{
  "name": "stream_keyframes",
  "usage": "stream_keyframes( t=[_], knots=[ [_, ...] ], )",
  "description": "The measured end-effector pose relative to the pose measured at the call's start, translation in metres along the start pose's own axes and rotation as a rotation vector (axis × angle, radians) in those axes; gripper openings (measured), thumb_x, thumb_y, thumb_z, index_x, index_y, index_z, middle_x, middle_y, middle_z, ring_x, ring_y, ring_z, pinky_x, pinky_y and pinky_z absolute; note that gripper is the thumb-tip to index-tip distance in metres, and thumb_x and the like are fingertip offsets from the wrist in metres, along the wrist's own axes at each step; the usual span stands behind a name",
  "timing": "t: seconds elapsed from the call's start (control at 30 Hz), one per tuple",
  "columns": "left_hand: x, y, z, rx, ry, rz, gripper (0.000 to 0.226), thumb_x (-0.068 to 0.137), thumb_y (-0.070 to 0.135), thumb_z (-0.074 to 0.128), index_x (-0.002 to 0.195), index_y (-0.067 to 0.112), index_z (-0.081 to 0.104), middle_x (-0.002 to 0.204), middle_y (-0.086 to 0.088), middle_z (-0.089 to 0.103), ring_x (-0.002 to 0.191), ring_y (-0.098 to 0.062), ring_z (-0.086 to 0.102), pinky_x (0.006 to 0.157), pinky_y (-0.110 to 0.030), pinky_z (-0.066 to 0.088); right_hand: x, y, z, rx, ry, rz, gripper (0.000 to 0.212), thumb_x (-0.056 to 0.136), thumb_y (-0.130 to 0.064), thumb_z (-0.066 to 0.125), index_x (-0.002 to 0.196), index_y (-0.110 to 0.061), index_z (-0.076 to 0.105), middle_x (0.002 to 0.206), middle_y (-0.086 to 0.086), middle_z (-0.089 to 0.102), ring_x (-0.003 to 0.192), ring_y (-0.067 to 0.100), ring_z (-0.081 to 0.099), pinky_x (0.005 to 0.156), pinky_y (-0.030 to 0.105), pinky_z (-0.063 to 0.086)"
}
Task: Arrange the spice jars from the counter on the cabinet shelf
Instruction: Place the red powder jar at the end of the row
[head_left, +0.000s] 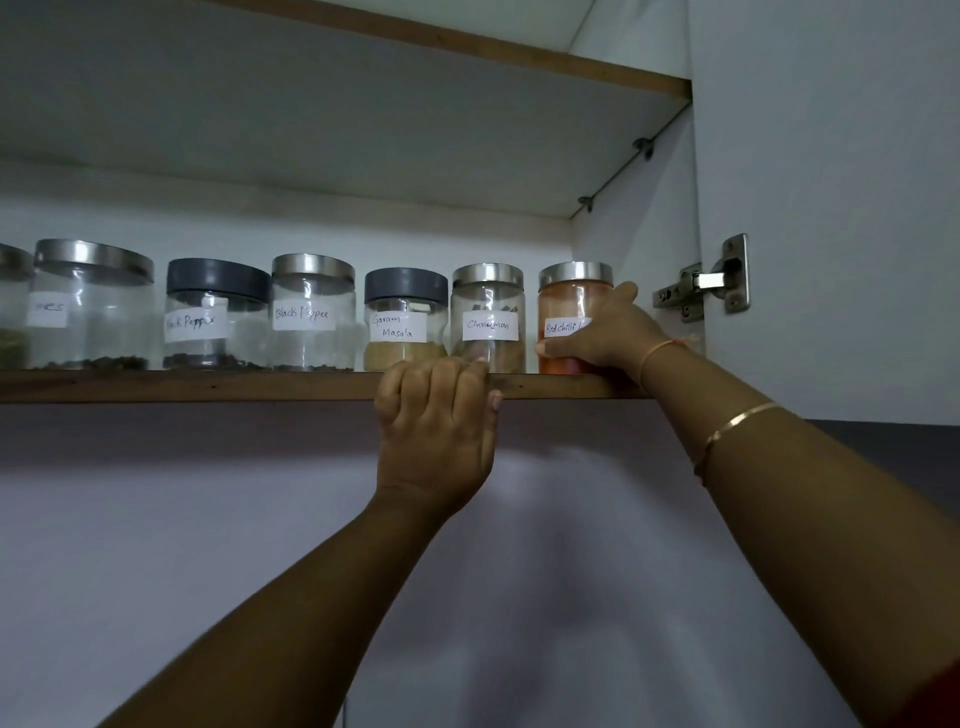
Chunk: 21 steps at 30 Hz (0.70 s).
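Observation:
Several labelled spice jars stand in a row on the cabinet shelf (182, 385). At the right end, my right hand (602, 332) grips the red chilli jar (569, 301), which has orange-red powder and a steel lid. To its left stand the cinnamon jar (488, 312), the garam masala jar (404, 322) with a dark lid, and two black pepper jars (311, 312) (215, 317). My left hand (436, 415) hooks its curled fingers over the shelf's front edge, below the cinnamon jar.
A larger steel-lidded jar (91, 301) stands at the far left. The upper shelf (467, 47) hangs above. The cabinet side wall and a metal door hinge (711, 280) lie just right of the red chilli jar.

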<state>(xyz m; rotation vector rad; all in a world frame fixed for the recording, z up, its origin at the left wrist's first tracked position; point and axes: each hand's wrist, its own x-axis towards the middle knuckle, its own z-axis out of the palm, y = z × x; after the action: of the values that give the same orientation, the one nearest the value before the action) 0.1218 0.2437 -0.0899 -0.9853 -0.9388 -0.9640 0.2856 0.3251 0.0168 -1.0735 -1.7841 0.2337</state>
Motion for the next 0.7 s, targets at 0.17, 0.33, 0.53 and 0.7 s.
stream_keyframes(
  t=[0.17, 0.33, 0.53, 0.7],
  knots=[
    [0.000, 0.000, 0.001, 0.003, -0.003, -0.005, 0.033, 0.089, 0.028, 0.044, 0.098, 0.006, 0.067, 0.088, -0.010, 0.064, 0.090, -0.024, 0.043, 0.092, -0.039, 0.029, 0.010, 0.000, 0.006, 0.011, -0.043, 0.030, 0.107, 0.066, -0.038, 0.084, 0.139, -0.002, 0.015, 0.137, 0.014, 0.044, 0.125, 0.032, 0.047, 0.099, 0.038, 0.041],
    [0.000, 0.001, 0.002, 0.000, -0.003, -0.018, 0.032, 0.088, 0.028, 0.044, 0.097, 0.007, 0.068, 0.088, -0.010, 0.065, 0.091, -0.023, 0.043, 0.094, -0.038, 0.029, 0.013, 0.002, 0.010, 0.020, -0.035, 0.043, 0.105, 0.067, -0.040, 0.083, 0.139, -0.001, 0.017, 0.138, 0.014, 0.042, 0.126, 0.031, 0.046, 0.096, 0.036, 0.040],
    [-0.001, 0.003, 0.000, -0.005, -0.035, -0.037, 0.032, 0.088, 0.028, 0.044, 0.097, 0.007, 0.067, 0.088, -0.010, 0.063, 0.092, -0.024, 0.042, 0.095, -0.038, 0.028, 0.007, 0.002, 0.010, 0.011, -0.034, 0.047, 0.109, 0.066, -0.045, 0.082, 0.139, -0.002, 0.012, 0.138, 0.014, 0.044, 0.125, 0.031, 0.047, 0.098, 0.037, 0.040],
    [0.001, 0.006, -0.009, -0.034, -0.116, -0.076, 0.029, 0.089, 0.027, 0.044, 0.095, 0.009, 0.066, 0.090, -0.008, 0.063, 0.092, -0.024, 0.046, 0.096, -0.037, 0.029, -0.008, -0.001, 0.011, -0.056, 0.080, -0.014, 0.109, 0.064, -0.051, 0.081, 0.142, -0.006, 0.019, 0.140, 0.023, 0.035, 0.126, 0.037, 0.042, 0.100, 0.043, 0.041]
  ],
)
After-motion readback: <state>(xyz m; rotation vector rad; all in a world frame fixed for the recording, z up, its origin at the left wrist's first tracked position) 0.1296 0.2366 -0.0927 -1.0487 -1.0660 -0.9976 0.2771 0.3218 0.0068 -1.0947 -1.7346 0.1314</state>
